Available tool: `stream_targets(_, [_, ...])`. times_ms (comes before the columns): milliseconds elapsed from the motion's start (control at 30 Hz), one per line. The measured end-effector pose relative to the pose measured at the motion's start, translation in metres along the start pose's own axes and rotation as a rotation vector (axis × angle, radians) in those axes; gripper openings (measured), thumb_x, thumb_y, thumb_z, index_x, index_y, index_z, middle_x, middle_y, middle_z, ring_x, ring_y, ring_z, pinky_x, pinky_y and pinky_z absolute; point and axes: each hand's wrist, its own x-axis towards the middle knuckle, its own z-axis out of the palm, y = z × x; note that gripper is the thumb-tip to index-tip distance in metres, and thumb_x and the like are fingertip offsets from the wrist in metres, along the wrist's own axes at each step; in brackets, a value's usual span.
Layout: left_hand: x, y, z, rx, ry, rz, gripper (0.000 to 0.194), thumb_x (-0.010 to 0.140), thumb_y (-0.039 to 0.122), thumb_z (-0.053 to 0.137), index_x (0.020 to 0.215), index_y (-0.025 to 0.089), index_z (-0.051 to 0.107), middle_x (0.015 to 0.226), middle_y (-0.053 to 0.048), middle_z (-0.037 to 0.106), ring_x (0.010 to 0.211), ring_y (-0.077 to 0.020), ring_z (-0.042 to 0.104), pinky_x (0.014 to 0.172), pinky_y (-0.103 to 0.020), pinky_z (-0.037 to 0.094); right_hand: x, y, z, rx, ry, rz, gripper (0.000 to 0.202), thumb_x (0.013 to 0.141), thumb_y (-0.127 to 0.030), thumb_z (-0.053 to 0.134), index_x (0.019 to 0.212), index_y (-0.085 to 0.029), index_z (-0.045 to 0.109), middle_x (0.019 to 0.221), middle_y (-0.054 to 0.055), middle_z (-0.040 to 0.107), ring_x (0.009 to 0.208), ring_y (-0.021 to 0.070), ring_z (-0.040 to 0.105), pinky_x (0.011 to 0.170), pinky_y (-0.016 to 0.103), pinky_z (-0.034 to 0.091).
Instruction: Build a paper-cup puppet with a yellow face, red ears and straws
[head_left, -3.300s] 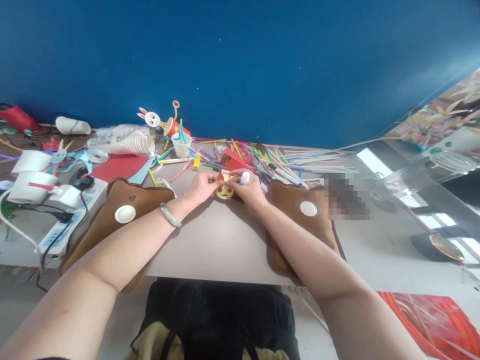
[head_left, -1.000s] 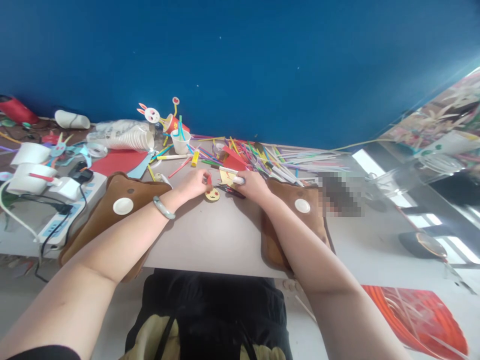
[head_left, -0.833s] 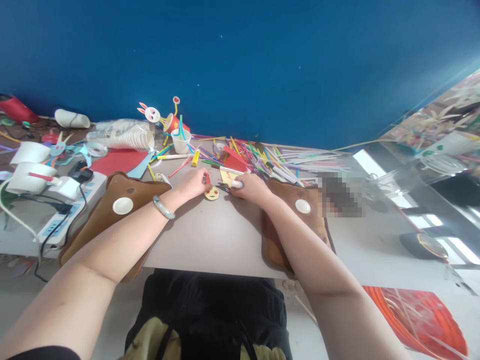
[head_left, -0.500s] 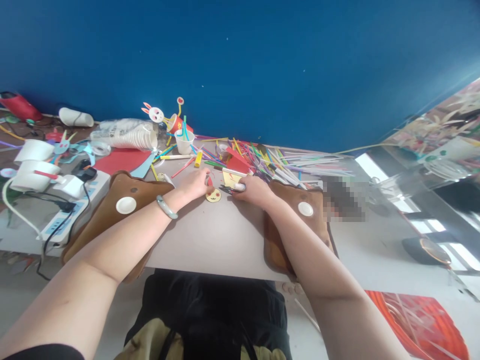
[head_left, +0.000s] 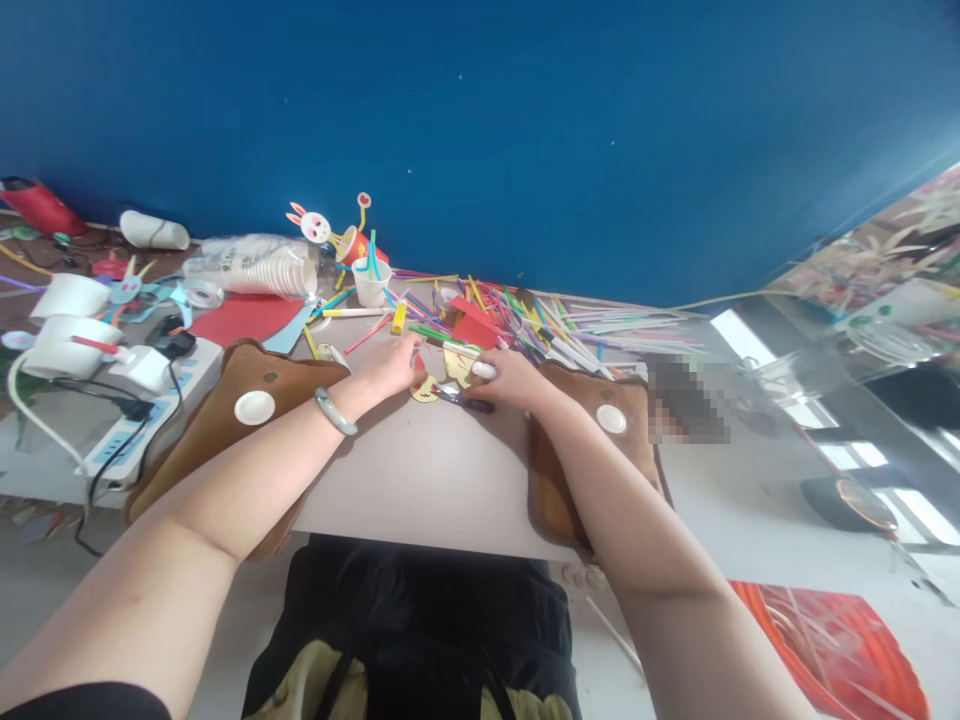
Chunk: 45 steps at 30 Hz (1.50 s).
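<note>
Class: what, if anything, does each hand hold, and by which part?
The left hand pinches a red piece, the gripped edge hidden. The right hand has a white object, gripped part hidden; whether it grips the dark-handled tool cannot be told.

The disc [head_left: 423, 391] was between the left cushion [head_left: 247, 450] and right cushion [head_left: 551, 480] on the worktop [head_left: 405, 490], a power strip [head_left: 196, 372] left of both. Far behind spread straws [head_left: 592, 322], mostly right of a cup [head_left: 371, 290].
</note>
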Motion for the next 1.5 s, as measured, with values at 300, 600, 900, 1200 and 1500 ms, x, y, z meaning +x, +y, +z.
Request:
stream_targets(300, [-0.003,0.012,-0.003,-0.044,-0.032,0.219,0.012,0.076,0.026,0.064,0.081,0.018,0.071,0.08,-0.006,0.068,0.071,-0.0188,0.061,0.064,-0.029,0.041,0.001,0.002,0.004,-0.029,-0.014,0.055,0.016,0.069,-0.034,0.07,0.071,-0.019,0.066,0.073,0.001,0.067,0.069,0.0144,0.057,0.06,0.023,0.036])
stream_targets(600, [-0.003,0.013,0.008,-0.07,-0.091,0.426,0.017,0.081,0.02,0.06,0.089,0.02,0.075,0.095,-0.009,0.069,0.093,-0.0227,0.064,0.082,-0.031,0.048,-0.008,-0.005,-0.01,0.262,-0.231,-0.113,0.014,0.071,-0.027,0.058,0.063,-0.016,0.063,0.061,-0.003,0.06,0.061,0.0111,0.053,0.057,0.022,0.035])
stream_targets(900, [-0.002,0.015,0.013,-0.056,-0.082,0.549,0.038,0.087,0.011,0.047,0.113,0.021,0.073,0.112,-0.01,0.071,0.105,-0.024,0.06,0.098,-0.038,0.043,-0.005,-0.006,-0.006,0.02,-0.025,0.026,0.015,0.075,-0.028,0.06,0.071,-0.018,0.071,0.066,0.001,0.066,0.062,0.0141,0.056,0.057,0.024,0.034])
stream_targets(1200, [-0.005,0.017,0.014,-0.104,-0.102,0.446,0.045,0.079,0.001,0.047,0.113,0.019,0.071,0.106,-0.01,0.072,0.111,-0.0248,0.057,0.094,-0.034,0.047,-0.004,-0.016,-0.001,-0.174,0.0,0.159,0.02,0.076,-0.036,0.067,0.089,-0.024,0.077,0.088,0.007,0.074,0.081,0.0218,0.066,0.062,0.026,0.038])
stream_targets(1500, [0.003,0.014,0.007,-0.455,0.262,0.096,0.036,0.077,0.002,0.04,0.096,0.015,0.068,0.104,-0.007,0.072,0.1,-0.0183,0.065,0.095,-0.033,0.05,0.005,-0.01,0.007,-0.305,0.014,0.227,0.022,0.083,-0.029,0.059,0.094,-0.019,0.075,0.092,0.014,0.073,0.091,0.0272,0.068,0.071,0.031,0.046])
